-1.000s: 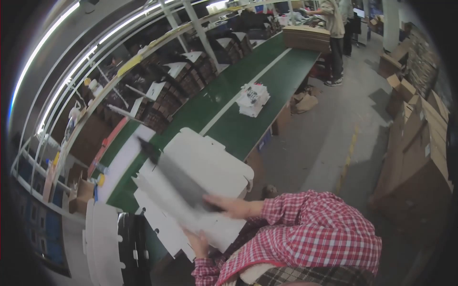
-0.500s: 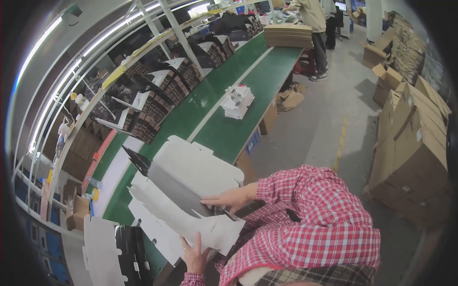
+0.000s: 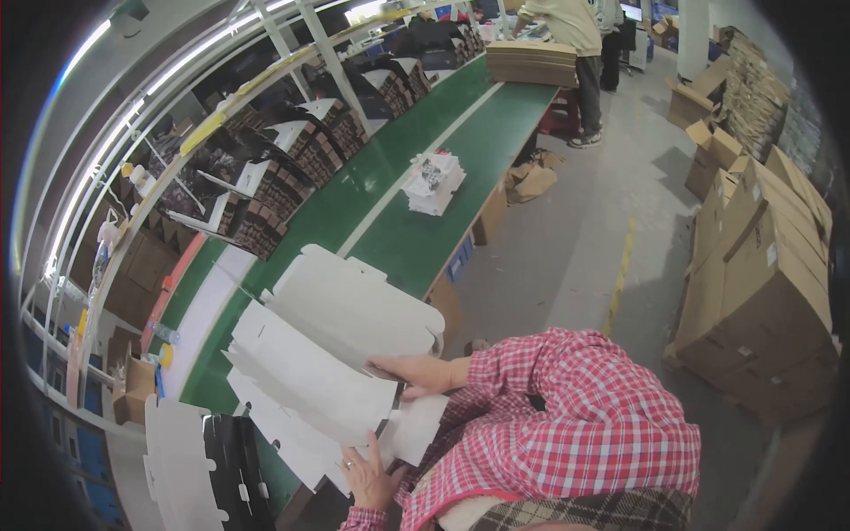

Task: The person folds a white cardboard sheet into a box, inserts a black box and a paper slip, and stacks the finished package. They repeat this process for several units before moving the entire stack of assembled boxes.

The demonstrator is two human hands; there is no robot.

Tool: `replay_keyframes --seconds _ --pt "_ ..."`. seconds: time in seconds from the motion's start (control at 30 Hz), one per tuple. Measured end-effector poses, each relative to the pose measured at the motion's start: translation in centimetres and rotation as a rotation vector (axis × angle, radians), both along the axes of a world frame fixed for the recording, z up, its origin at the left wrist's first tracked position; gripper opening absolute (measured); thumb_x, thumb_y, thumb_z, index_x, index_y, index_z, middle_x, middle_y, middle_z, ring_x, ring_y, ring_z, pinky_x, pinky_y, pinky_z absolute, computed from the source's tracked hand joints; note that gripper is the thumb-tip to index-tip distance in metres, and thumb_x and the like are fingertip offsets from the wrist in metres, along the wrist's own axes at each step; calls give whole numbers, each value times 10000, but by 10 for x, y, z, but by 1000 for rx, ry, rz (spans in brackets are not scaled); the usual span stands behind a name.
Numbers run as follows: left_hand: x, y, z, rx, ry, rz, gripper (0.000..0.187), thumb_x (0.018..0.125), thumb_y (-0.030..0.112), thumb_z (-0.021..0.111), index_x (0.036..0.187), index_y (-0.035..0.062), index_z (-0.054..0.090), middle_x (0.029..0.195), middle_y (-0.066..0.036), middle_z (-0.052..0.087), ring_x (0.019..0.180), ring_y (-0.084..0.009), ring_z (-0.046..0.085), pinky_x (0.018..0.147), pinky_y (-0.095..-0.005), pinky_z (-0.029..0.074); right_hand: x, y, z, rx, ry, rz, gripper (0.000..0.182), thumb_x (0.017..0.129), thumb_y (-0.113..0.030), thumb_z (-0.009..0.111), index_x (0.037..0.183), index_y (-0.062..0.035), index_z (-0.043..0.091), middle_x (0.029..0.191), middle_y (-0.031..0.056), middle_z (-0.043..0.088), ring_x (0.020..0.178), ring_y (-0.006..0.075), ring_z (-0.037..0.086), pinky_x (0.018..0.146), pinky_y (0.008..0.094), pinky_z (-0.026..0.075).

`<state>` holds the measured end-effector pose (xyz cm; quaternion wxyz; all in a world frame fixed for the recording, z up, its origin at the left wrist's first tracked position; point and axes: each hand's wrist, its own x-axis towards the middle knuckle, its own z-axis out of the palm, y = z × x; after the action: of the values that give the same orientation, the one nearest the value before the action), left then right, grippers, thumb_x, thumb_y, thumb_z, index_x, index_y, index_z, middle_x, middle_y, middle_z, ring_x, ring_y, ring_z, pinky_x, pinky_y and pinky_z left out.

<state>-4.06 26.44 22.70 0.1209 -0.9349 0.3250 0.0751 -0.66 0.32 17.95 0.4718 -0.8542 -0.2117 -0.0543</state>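
A white, partly folded cardboard box blank (image 3: 305,358) with a dark edge lies at the near end of the green table. Its wide rear panel (image 3: 354,301) leans up behind a bent middle panel. My right hand (image 3: 423,373) is closed at the near right end of that middle panel, fingers over its edge and thumb lower down. Below it, my left hand (image 3: 370,476) has its fingers apart, with fingertips touching the blank's near corner. The undersides of the panels are hidden.
More white and black blanks (image 3: 181,465) stand at the lower left. A small white stack (image 3: 434,183) and brown cardboard sheets (image 3: 531,64) lie along the green table (image 3: 372,199). Box stacks (image 3: 274,190) line the left side. Large cartons (image 3: 753,301) stand right; a person (image 3: 575,53) works behind.
The dark face of the blank has turned out of sight, and the middle panel now shows white. My right hand has come round its end; my left hand has shifted slightly down.
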Motion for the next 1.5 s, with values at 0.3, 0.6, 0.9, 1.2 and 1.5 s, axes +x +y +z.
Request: replay_keyframes --seconds 0.3,0.6,0.9,1.2,1.5 --pt "35 16 -34 -769 -372 18 314 827 63 435 1124 15 520 1023 -230 490 834 -382 520 692 -427 444 9 5 9 271 19 63 520 924 -216 304 1377 -169 54 1395 163 190 1257 345 238 1072 437 106" --pt "25 -3 -58 -1016 -541 283 416 920 163 364 1327 113 291 496 -51 337 361 -163 317 363 -288 232 26 48 -13 214 -7 -390 407 841 -456 442 985 -76 471 925 123 539 807 260 503 735 367 422" --pt "28 -5 -29 -946 -751 -1 168 842 43 537 984 -18 601 871 -140 626 761 -253 575 631 -316 486 45 66 0 273 -202 -415 215 814 -254 441 929 -73 462 885 108 499 773 241 449 729 358 396" --pt "49 -25 -25 -435 -89 318 105 733 20 563 821 -30 592 842 -153 549 786 -309 493 709 -388 415 45 85 -30 364 -172 -326 318 811 -244 401 1074 -68 439 999 125 489 877 254 450 830 388 372" --pt "-168 158 -31 -290 452 1148 163 747 96 533 855 -12 587 833 -161 569 750 -318 501 695 -380 404 -121 323 -85 602 524 332 476 870 -405 290 1184 -70 411 1082 143 443 991 270 427 926 454 317"
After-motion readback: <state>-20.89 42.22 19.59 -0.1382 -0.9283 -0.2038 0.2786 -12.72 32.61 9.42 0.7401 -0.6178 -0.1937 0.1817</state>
